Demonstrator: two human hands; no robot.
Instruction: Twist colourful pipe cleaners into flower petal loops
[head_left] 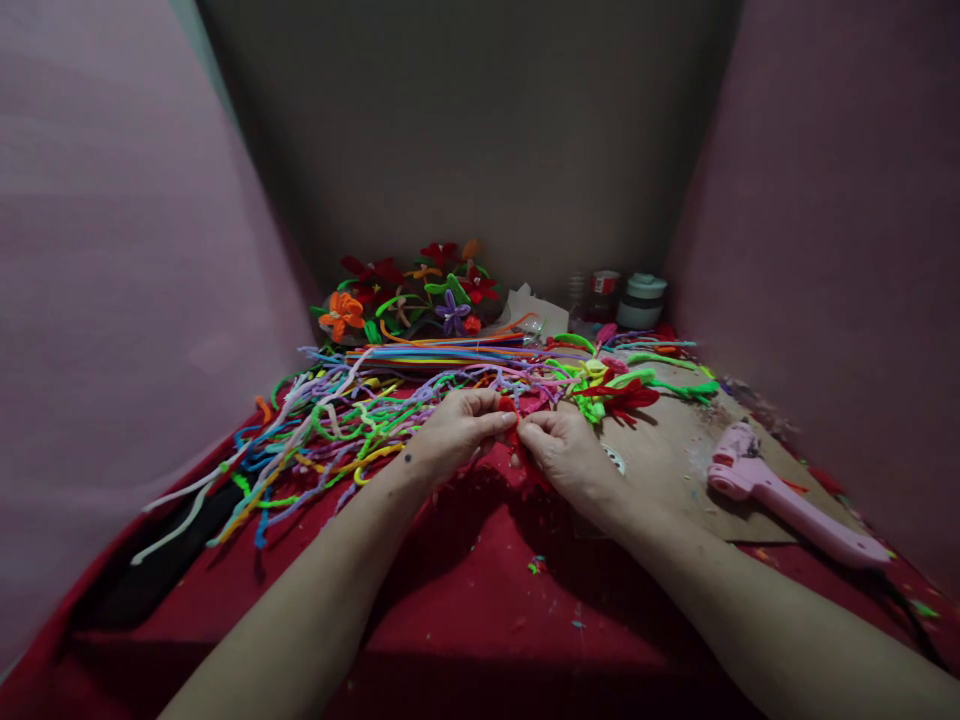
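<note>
Both hands meet over the middle of the red-covered table. My left hand (466, 428) pinches a red pipe cleaner (508, 406) between thumb and fingertips. Close beside it, my right hand (562, 448) is closed on the same red fuzzy piece, part of which hangs below the fingers. Its exact shape is mostly hidden by the hands. Just beyond the right hand lie a red pipe-cleaner flower (621, 398) and bright green pieces (592, 408). A wide tangle of coloured pipe cleaners (330, 430) spreads to the left of my left hand.
A pink glue gun (795, 505) rests at the right, partly on a brown board (660, 460). Finished pipe-cleaner flowers (450, 312) stand at the back, near a straight bundle of pipe cleaners (442, 353). A lidded jar (642, 300) is at back right. Pink walls flank both sides.
</note>
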